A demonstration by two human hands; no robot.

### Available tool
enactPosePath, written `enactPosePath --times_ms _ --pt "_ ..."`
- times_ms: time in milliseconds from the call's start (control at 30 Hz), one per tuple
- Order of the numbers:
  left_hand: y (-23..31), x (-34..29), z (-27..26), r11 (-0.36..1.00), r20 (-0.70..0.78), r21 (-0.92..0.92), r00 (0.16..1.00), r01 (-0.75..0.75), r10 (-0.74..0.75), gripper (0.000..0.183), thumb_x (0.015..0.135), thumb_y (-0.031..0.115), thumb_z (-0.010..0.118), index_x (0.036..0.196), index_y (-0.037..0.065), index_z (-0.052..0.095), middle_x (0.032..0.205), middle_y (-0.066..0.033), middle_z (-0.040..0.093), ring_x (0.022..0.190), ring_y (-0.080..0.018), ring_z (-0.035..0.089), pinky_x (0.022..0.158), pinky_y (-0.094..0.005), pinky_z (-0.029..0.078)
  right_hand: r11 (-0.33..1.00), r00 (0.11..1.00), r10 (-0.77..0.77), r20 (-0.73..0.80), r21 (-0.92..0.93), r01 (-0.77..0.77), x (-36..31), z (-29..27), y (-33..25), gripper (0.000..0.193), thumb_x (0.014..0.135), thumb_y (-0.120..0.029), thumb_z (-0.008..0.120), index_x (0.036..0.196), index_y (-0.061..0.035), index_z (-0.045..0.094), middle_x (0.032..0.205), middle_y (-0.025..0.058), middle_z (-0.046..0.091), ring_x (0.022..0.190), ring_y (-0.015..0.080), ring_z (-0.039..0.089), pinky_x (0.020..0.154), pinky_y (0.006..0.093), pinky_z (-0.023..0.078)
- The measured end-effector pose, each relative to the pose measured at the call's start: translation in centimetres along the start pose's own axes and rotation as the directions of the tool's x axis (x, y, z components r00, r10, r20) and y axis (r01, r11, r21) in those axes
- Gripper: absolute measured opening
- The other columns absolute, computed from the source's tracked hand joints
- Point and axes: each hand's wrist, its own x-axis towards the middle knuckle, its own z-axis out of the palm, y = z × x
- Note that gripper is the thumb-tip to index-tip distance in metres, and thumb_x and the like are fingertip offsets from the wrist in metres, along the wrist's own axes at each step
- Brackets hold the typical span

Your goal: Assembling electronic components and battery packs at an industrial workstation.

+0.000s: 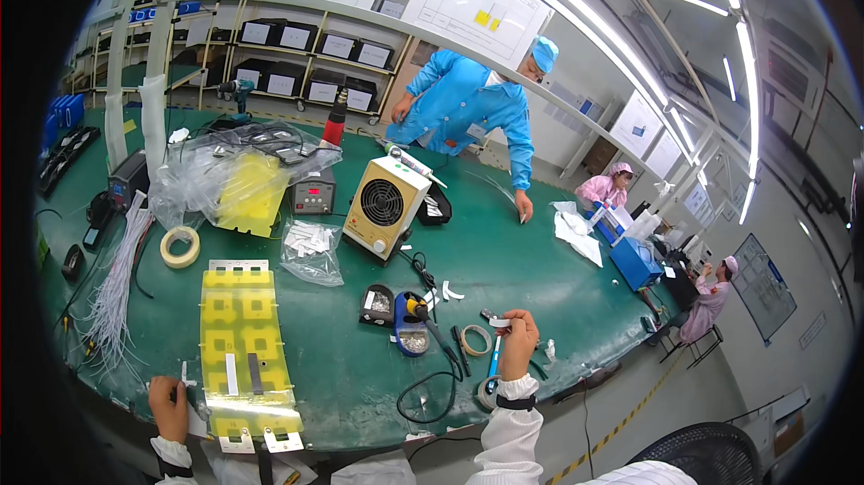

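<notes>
Tape roll (463, 342) between soldering iron (440, 336) and right fingers (519, 316) pinching white strip (499, 323); left fingers (164, 384) beside yellow panel (243, 341), grip unclear.

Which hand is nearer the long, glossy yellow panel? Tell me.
Left. The left hand is close by the yellow panel, at its lower left; the right hand is far to its right.

Green workbench (531, 255), tan-framed shelving (397, 76), tube lights (687, 0) — pale wall (810, 278), grey floor (711, 381) — striped tape (621, 421)
</notes>
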Motion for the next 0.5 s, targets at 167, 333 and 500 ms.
enactPosePath --times_ms 167,333,500 --pt "0.2 0.2 0.0 0.999 -0.013 0.024 0.999 -0.03 0.03 0.009 0.079 -0.001 0.065 0.077 0.0 0.056 0.079 -0.0156 0.056 0.078 -0.0352 0.053 0.071 -0.0416 0.041 0.998 0.999 0.047 -0.001 0.039 -0.047 -0.8 1.1 -1.2 0.018 0.094 -0.004 0.049 0.105 0.0005 0.063 0.078 0.0037 0.059 0.063 0.0097 0.055 0.058 0.0245 0.047" --pt "0.3 0.1 -0.2 0.999 -0.033 0.037 0.999 -0.035 0.036 0.01 0.079 0.0 0.066 0.076 0.001 0.056 0.078 -0.0145 0.056 0.078 -0.035 0.053 0.07 -0.0427 0.041 0.998 0.998 0.016 0.061 -0.065 -0.012 -2.1 3.0 -3.4 0.019 0.101 -0.013 0.053 0.112 0.0016 0.061 0.09 0.0041 0.061 0.068 0.0082 0.055 0.062 0.0247 0.049" --pt "0.8 0.0 -0.6 0.997 -0.018 0.04 0.998 -0.059 0.059 0.009 0.078 0.001 0.066 0.076 0.001 0.057 0.077 -0.0142 0.056 0.078 -0.0352 0.053 0.071 -0.0433 0.041 0.992 0.988 -0.054 0.148 -0.104 0.07 -4.0 5.6 -5.8 0.02 0.097 -0.009 0.061 0.112 0.0033 0.059 0.095 0.0072 0.064 0.082 0.0163 0.065 0.077 0.0281 0.053"
